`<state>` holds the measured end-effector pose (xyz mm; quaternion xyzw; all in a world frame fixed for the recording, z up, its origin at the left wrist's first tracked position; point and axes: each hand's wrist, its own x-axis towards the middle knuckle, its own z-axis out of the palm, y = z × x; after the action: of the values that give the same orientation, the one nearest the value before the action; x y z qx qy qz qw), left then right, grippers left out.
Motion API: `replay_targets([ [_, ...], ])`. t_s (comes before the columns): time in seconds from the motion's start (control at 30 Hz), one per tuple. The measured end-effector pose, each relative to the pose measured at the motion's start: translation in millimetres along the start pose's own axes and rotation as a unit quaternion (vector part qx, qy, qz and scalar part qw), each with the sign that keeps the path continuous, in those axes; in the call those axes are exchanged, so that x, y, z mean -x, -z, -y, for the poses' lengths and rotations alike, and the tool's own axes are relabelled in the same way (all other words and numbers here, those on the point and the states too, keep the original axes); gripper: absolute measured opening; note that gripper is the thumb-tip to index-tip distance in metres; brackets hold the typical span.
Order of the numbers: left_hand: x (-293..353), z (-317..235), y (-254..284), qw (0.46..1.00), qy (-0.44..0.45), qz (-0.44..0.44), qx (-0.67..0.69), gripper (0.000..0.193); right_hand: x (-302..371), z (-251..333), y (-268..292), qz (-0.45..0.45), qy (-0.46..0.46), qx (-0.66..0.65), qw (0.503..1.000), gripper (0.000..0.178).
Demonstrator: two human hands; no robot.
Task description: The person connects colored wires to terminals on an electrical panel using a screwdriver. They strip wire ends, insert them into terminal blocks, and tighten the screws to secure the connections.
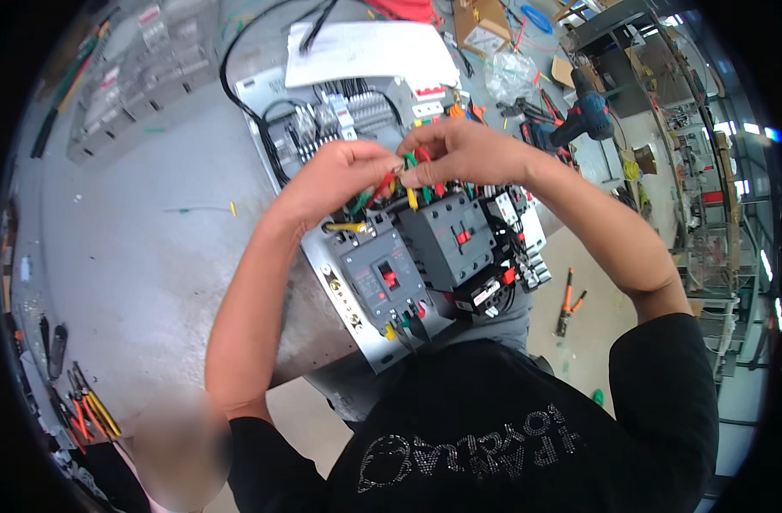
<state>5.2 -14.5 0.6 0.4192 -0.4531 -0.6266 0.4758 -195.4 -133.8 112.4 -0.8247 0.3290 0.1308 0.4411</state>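
Note:
My left hand [344, 175] is closed in a pinch on the end of a red-sleeved wire [385, 183]. Fingertip to fingertip with it, my right hand [459, 154] also pinches at the bundle of red, green and yellow wires [422, 159]; its fingers hide exactly which wire they grip. Just below the hands sit a grey circuit breaker [369, 278] with a red toggle and a taller dark grey contactor [438, 239]. Both are fixed on a metal mounting plate [341, 299]. A yellow-sleeved wire end [346, 227] lies at the breaker's upper edge.
White paper [374, 56] covers the plate's far end. Beyond my right hand are a cordless drill [583, 115] and a clear plastic bag [510, 75]. Orange-handled pliers [568, 303] lie at right. Hand tools [87, 406] and a person's blurred head [181, 449] appear lower left; grey units [143, 77] stand far left.

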Motion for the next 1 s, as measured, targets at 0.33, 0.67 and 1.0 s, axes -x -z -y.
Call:
replay_targets([
  [0.33,-1.0,-13.6,14.9,0.974,0.023,0.099,-0.205,0.018,-11.8,-10.0,8.0,0.069,0.057,-0.090,0.992,0.047],
  [0.67,-1.0,-0.8,-3.6,0.984,0.013,0.006,-0.178,0.023,-12.2,-6.6,8.8,0.098,-0.012,-0.101,0.990,0.047],
  [1.0,6.3,-6.2,-25.6,0.966,0.026,-0.134,-0.219,0.028,-11.6,3.6,7.3,0.085,-0.028,-0.064,0.994,0.037],
])
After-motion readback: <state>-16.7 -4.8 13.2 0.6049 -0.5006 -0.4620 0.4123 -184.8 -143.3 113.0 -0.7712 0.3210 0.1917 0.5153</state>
